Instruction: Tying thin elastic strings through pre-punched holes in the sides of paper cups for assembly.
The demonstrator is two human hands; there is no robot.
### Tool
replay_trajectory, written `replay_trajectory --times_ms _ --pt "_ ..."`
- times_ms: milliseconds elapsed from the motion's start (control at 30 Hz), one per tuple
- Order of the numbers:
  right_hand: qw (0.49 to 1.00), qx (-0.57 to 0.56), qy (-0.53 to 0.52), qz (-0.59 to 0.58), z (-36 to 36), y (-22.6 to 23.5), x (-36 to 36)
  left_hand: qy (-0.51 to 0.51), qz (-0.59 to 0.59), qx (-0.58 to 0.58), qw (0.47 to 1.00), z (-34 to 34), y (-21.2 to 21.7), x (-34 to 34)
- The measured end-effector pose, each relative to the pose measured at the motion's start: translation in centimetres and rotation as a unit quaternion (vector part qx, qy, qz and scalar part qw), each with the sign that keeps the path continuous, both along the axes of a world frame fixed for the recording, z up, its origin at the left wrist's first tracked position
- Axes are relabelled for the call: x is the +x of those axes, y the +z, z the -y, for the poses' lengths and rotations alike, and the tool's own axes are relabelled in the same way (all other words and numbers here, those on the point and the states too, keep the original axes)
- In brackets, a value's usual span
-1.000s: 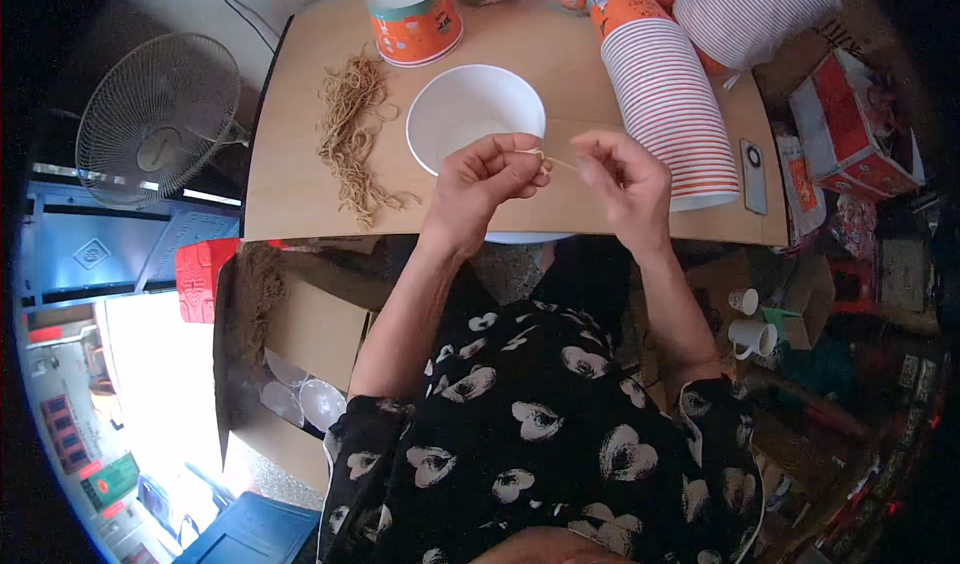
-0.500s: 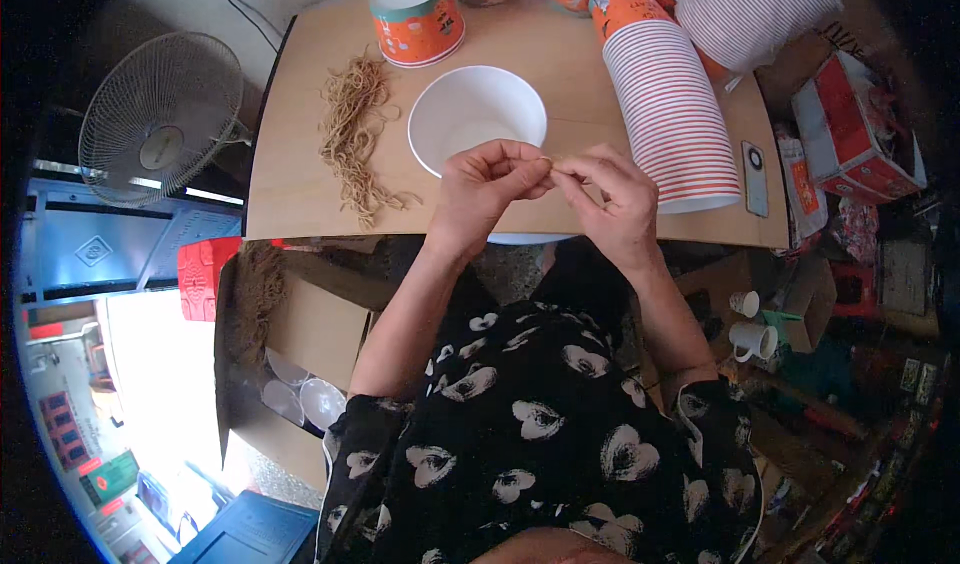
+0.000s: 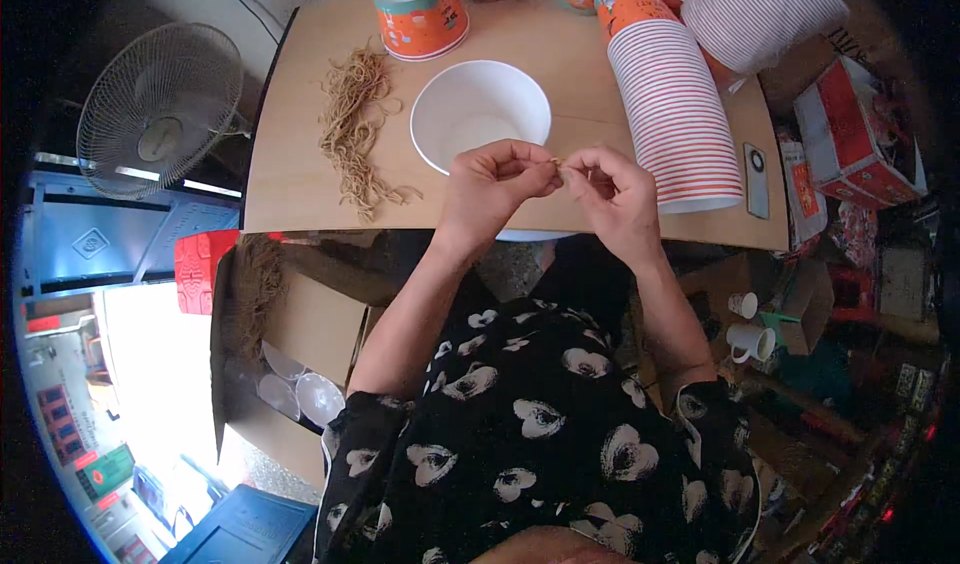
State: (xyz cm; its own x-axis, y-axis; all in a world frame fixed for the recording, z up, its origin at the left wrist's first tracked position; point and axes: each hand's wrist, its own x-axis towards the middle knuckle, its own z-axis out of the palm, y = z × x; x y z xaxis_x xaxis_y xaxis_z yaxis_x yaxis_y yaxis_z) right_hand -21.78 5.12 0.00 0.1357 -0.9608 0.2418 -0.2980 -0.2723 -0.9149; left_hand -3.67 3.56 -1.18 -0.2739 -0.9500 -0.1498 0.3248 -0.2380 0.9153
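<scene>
My left hand (image 3: 500,186) and my right hand (image 3: 615,194) meet at the near edge of the table, thumbs and fingertips pinched. Between them is a small bit of thin tan strand (image 3: 558,162), mostly hidden by the fingers. It matches the colour of the tangled tan strands (image 3: 352,124) heaped on the table to the left; whether these are loops or cut lengths I cannot tell. Just beyond my hands stands a large white paper tub (image 3: 480,99), its open mouth toward me. Both hands are closed and held slightly apart.
An upturned orange paper tub (image 3: 422,29) stands at the back of the table (image 3: 575,74). Nested tubs (image 3: 675,109) lie along the right, beside a phone (image 3: 757,179). A fan (image 3: 160,114) is at the left. Below stands an open cardboard box (image 3: 310,324).
My fingertips have drawn slightly apart, so a little of the tan strand shows between them. The view has shifted a touch; the tubs and the heap have stayed put.
</scene>
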Motion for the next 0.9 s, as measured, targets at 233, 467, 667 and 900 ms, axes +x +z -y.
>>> replay_trajectory --times_ms 233,467,667,900 --pt "0.978 0.159 0.015 0.132 0.7 0.2 -0.4 0.011 0.057 -0.066 0.996 -0.4 0.1 -0.3" --pt "0.942 0.233 0.036 0.240 1.0 -1.0 -1.1 0.002 0.090 -0.078 0.993 -0.6 0.0 -0.2" --pt "0.952 0.228 0.005 0.202 0.6 -0.1 -0.6 -0.008 0.075 -0.084 0.994 -0.5 -0.2 0.0" --pt "0.974 0.152 -0.015 0.170 1.0 -0.2 -0.3 -0.041 -0.008 -0.014 0.999 -0.1 -0.1 0.6"
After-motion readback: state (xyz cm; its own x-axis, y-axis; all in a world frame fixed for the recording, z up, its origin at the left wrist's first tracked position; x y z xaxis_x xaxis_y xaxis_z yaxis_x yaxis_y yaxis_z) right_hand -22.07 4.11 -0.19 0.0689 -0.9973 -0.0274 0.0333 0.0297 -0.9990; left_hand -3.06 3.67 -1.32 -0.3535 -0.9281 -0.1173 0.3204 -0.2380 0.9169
